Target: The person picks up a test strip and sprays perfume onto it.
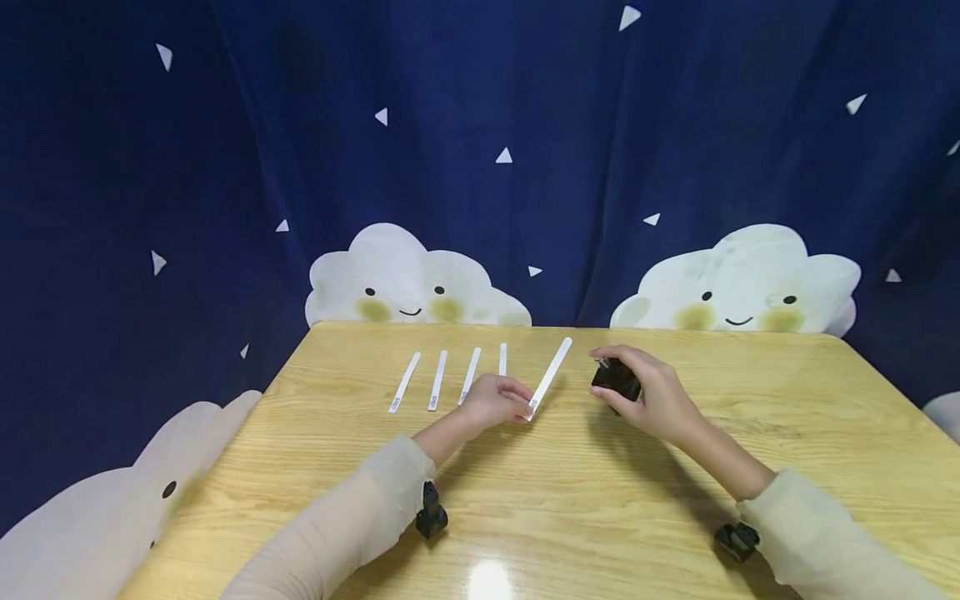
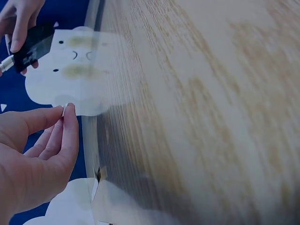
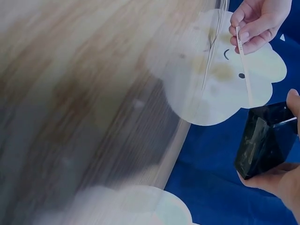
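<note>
Head view: left hand point(image 1: 491, 401) pinches near end of white paper strip point(image 1: 551, 376); strip's long axis runs away and rightward, far end beside black bottle point(image 1: 617, 379) gripped by right hand point(image 1: 652, 398), just right of strip.

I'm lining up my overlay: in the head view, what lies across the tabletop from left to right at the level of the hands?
Three white strips lying apart → left hand, with a fourth strip just behind it → longer slanted strip pinched by that hand → black bottle gripped in the right hand.
</note>
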Demonstrator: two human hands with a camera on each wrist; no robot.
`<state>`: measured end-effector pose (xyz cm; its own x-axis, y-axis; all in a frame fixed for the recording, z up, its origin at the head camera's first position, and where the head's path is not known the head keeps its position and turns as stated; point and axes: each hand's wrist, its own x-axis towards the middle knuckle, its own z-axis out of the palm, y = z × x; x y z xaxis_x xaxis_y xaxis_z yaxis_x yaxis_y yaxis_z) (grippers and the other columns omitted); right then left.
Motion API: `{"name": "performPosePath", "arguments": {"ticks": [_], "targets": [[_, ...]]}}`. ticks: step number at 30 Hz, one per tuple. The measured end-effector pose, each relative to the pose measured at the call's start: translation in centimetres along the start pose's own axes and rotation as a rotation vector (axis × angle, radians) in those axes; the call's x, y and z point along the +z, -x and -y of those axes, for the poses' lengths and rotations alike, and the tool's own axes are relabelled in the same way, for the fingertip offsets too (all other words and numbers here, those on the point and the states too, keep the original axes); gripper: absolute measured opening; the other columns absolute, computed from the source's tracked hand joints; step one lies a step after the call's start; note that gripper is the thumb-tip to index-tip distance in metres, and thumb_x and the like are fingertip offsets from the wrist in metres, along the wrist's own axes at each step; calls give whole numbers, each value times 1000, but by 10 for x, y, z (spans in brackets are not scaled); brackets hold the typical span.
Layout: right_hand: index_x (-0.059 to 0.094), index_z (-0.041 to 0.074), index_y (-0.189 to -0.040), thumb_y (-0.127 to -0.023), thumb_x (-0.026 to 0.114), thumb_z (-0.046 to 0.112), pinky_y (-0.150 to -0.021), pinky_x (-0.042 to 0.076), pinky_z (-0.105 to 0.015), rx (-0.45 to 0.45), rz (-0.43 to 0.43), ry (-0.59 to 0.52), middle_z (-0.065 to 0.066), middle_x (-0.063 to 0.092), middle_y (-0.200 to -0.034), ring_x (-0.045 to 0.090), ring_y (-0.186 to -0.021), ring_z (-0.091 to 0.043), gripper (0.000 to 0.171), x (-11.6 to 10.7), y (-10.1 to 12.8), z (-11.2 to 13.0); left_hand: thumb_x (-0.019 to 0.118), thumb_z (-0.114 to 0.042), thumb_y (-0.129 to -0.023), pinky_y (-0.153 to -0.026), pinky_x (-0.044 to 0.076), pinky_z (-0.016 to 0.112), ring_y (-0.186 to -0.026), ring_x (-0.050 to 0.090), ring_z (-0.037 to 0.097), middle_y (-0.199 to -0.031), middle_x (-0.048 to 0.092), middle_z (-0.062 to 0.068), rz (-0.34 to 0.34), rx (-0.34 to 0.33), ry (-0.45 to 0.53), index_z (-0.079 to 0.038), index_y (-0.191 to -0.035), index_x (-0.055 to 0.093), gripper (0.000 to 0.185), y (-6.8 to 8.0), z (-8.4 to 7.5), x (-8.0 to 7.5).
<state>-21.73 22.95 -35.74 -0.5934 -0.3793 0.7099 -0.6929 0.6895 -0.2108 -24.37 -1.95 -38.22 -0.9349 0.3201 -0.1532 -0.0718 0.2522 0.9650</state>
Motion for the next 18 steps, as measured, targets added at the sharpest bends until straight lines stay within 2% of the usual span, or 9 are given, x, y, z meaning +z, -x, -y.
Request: {"name": "performPosePath", "arguments": {"ticks": [3,9,14,18], "targets": [[63,12,-120,-71,84,15,-82,51,-26,18,-12,9,-5,70,-112,66,-102,-19,54,0,0,2,69,5,-80,-77,61,32,-65,66,10,-83,72,17,-2,-6,-5,7,-97,67,17,1,0,0],[61,10,-122,-73,83,14,-86,49,-22,22,-11,19,-6,68,-113,65,-103,-20,54,-2,0,5,69,6,-80,-75,61,32,-65,66,12,-76,70,10,-7,-17,7,7,-96,67,17,2,0,1],[62,8,-119,-72,83,13,-88,47,-17,17,-10,27,-7,69,-111,65,-101,-21,52,-3,3,5,69,7,-79,-73,61,30,-62,64,8,-78,71,14,-10,-17,11,8,-97,68,18,3,1,3],[63,8,-118,-72,83,13,-86,49,-22,29,-16,34,-7,69,-112,66,-102,-21,51,-4,4,5,69,7,-79,-73,61,30,-62,64,9,-83,72,18,-3,-20,10,8,-97,68,18,3,2,4]]}}
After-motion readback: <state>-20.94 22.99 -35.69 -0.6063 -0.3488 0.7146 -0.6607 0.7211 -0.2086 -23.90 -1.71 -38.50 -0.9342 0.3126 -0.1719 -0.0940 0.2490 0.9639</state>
